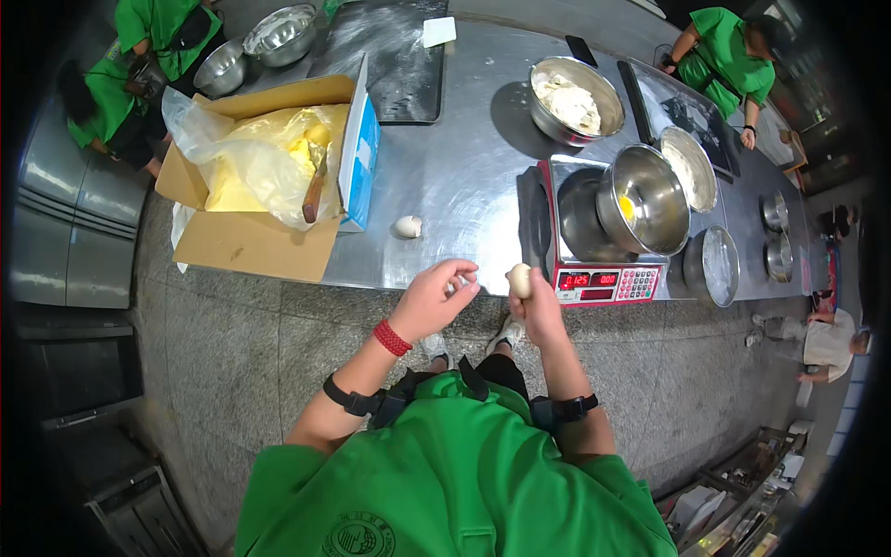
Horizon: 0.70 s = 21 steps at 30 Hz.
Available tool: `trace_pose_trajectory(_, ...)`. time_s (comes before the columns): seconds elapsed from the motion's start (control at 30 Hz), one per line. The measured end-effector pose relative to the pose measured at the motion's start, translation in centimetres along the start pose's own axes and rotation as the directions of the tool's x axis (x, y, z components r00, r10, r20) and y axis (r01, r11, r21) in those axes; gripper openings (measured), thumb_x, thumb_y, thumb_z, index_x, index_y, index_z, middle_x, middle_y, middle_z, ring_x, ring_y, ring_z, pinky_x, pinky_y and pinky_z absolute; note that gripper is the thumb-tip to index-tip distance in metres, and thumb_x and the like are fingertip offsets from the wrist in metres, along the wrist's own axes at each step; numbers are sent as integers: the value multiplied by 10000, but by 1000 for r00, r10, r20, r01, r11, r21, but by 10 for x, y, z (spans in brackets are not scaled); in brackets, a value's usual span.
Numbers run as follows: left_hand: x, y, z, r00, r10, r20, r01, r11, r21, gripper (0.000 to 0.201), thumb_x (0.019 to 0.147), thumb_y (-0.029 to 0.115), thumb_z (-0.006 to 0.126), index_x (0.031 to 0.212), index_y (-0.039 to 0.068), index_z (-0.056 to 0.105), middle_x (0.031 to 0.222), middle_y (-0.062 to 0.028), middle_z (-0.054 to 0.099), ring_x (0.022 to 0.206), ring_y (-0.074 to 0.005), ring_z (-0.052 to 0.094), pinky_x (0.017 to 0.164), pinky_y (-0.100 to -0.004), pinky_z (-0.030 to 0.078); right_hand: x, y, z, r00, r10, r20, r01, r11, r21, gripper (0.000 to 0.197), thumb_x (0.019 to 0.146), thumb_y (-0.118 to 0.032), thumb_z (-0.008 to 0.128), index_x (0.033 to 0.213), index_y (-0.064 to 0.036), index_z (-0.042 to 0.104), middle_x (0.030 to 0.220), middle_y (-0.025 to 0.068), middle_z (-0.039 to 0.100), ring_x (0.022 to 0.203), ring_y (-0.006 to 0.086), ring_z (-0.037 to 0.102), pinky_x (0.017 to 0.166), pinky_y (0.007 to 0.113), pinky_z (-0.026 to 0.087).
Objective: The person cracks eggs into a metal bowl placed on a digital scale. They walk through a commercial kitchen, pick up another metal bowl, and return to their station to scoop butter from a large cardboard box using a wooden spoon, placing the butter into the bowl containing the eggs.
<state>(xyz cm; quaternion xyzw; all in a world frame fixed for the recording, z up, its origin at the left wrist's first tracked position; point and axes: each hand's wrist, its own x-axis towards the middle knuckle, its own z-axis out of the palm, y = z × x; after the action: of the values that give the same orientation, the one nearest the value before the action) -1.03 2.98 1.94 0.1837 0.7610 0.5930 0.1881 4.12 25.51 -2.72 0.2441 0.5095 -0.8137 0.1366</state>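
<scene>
Upright in my right hand [541, 314] is a pale egg [520, 279], gripped between thumb and fingers in front of the table edge. My left hand [434, 299] is to the left of it, fingers loosely curled and the thumb apart from them; I see nothing held there. An eggshell [408, 226] lies on the steel table [445, 190] beyond my left hand. To the right, a steel bowl [661, 215] with an egg yolk [627, 207] in it rests tilted-looking on a red-and-white digital scale [607, 284].
An open cardboard box [252, 249] of yellow fat in plastic, with a wooden-handled tool [316, 193], stands left. Beyond the scale is a bowl of white dough or flour [572, 104]. More bowls [713, 265] stand right. A dark tray [385, 65] lies at the back; people in green [733, 58] stand around.
</scene>
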Motion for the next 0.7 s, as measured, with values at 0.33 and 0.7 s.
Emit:
trace_pose_trajectory(0.33, -24, -55, -9, 983, -8, -186, 45, 980, 192, 288, 910, 132, 664, 1157, -8, 620, 994, -88, 680, 804, -134, 642, 674, -269, 512, 13, 42, 1, 791, -612, -8, 89, 127, -988, 475, 929, -442, 625, 1206, -67, 536, 901, 195, 700, 847, 401, 676, 700, 484, 533)
trace_pose_trajectory(0.7, -3, -17, 6, 999, -49, -9, 48, 996, -79, 353, 900, 135, 697, 1215, 6, 603, 1021, -60, 633, 811, -118, 594, 692, -249, 502, -11, -12, 9, 965, 208, 157, -244, 935, 258, 644, 1055, -563, 275, 1078, -12, 609, 575, 2, 434, 443, 88, 315, 428, 247, 244)
